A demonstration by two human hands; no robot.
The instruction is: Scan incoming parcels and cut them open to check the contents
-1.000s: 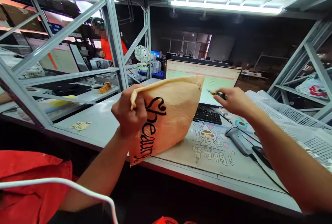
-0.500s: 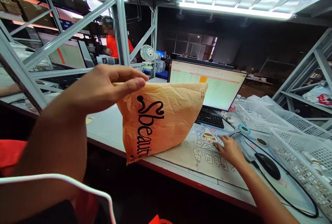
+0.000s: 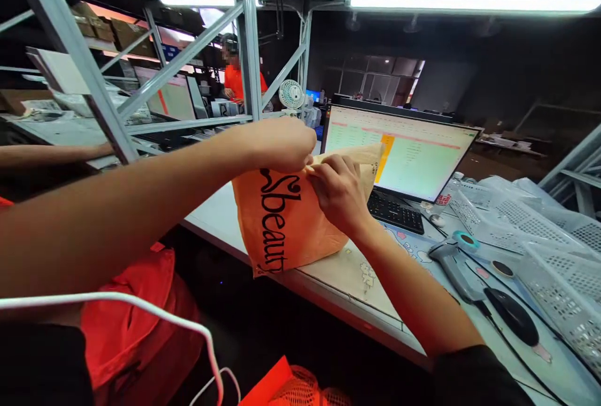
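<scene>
An orange-yellow plastic mailing bag (image 3: 310, 224) with black "beauty" lettering stands tilted over the front edge of the desk. My left hand (image 3: 286, 143) is closed on its top edge, the fingers curled down and partly hidden. Right beside it, my right hand (image 3: 340, 190) pinches the same top edge between thumb and fingers. Both hands are close together near the middle of the bag's upper rim. What lies inside the bag cannot be seen.
Behind the bag stand a monitor (image 3: 399, 149) and a black keyboard (image 3: 397, 212). To the right lie a grey barcode scanner (image 3: 455, 271), a black mouse (image 3: 511, 315), a tape roll (image 3: 466, 241) and white perforated baskets (image 3: 558, 274). A white cable (image 3: 141, 309) crosses the lower left. A person (image 3: 239, 80) is beyond the metal rack.
My right hand has left the desk mat and come up to the bag's top edge. My left hand has moved right along that edge and curled closed. The view has shifted left.
</scene>
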